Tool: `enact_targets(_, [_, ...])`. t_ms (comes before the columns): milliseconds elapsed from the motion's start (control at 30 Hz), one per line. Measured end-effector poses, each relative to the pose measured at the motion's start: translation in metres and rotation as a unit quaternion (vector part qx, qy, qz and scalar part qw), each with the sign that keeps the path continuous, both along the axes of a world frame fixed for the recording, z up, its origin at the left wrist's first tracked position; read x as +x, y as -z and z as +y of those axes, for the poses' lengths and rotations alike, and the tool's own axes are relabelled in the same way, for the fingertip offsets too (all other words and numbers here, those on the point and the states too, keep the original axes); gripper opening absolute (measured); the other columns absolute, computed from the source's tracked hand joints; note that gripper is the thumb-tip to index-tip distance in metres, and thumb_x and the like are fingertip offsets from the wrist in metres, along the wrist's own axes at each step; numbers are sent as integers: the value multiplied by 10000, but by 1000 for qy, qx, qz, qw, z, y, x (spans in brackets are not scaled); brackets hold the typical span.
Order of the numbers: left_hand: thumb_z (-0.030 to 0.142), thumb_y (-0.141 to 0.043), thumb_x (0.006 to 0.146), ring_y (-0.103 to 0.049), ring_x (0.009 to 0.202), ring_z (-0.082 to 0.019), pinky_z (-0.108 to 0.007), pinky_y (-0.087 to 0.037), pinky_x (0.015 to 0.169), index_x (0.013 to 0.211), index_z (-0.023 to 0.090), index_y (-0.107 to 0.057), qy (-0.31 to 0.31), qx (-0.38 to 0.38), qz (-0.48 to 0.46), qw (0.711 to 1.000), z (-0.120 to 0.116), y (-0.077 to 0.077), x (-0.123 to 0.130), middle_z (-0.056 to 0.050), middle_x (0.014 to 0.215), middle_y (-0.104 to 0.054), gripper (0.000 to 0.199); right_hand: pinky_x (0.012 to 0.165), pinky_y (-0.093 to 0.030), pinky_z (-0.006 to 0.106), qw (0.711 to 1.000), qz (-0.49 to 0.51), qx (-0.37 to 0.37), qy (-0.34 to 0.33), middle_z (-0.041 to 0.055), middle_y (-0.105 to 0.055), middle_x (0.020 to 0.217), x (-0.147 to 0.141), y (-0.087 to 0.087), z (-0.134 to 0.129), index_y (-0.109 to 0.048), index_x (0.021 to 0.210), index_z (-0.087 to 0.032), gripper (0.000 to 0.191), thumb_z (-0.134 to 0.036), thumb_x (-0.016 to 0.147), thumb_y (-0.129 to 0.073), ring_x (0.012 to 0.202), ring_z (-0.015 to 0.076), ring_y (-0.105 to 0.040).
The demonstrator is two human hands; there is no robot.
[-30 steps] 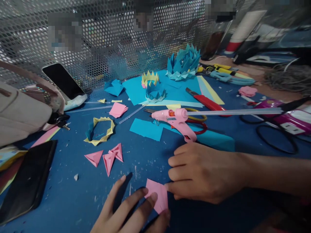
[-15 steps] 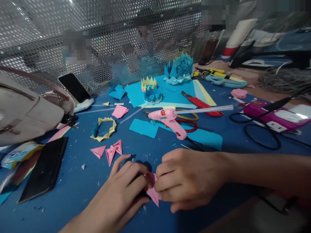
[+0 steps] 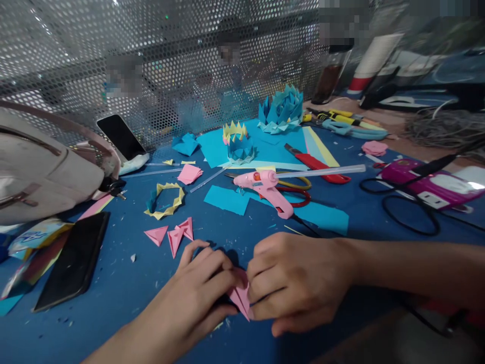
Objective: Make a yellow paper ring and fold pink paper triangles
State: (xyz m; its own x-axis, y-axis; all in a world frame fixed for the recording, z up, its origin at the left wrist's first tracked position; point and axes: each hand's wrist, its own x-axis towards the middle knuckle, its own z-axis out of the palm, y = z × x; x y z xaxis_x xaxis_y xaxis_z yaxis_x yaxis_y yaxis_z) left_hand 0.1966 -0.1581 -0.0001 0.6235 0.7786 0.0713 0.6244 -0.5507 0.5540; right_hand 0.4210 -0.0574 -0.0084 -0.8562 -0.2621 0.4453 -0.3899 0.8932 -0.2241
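Observation:
A pink piece of folded paper (image 3: 241, 298) lies between my hands at the front of the blue table, its point towards me. My left hand (image 3: 202, 283) rests over its left side, fingers bent and pressing it, thumb along the lower edge. On the other side my right hand (image 3: 297, 283) is closed, with its fingertips pinching the right edge; they hide part of the paper. Beyond my left hand lie several folded pink triangles (image 3: 175, 237). A pink glue gun (image 3: 265, 187) with a clear stick in it rests farther back.
Around are a yellow paper ring (image 3: 165, 200), pink paper squares (image 3: 190, 173), blue sheets (image 3: 226, 198) and red-handled scissors (image 3: 301, 196). A blue paper flower (image 3: 282, 111) stands at the back. Left are a dark phone (image 3: 74, 263) and a bag (image 3: 45, 167); right, a purple power strip (image 3: 432, 184) with cables.
My right hand has shifted slightly right, and a little more of the pink paper shows between my hands. The whole view has moved slightly. Both hands stay on the paper.

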Motion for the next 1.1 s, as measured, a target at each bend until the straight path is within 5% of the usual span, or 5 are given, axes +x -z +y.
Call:
enact_targets(333, [338, -559, 995, -538, 900, -152, -364, -252, 1004, 887, 234, -626, -6, 13, -56, 998, 2, 6, -6, 8, 906, -582, 164, 608, -367, 347, 1000, -23, 5, 0, 11, -698, 868, 2, 0, -3, -711, 1025, -133, 257, -289, 1001, -508, 788, 159, -602])
enact_targets(1100, [280, -520, 1016, -510, 871, -161, -357, -251, 963, 909, 224, -562, -28, 4, -32, 999, 2, 13, -5, 21, 880, -564, 128, 600, -345, 353, 998, -44, 15, 32, -6, -665, 894, 0, 0, -10, -681, 1075, -138, 267, -331, 1015, -507, 724, 135, -526])
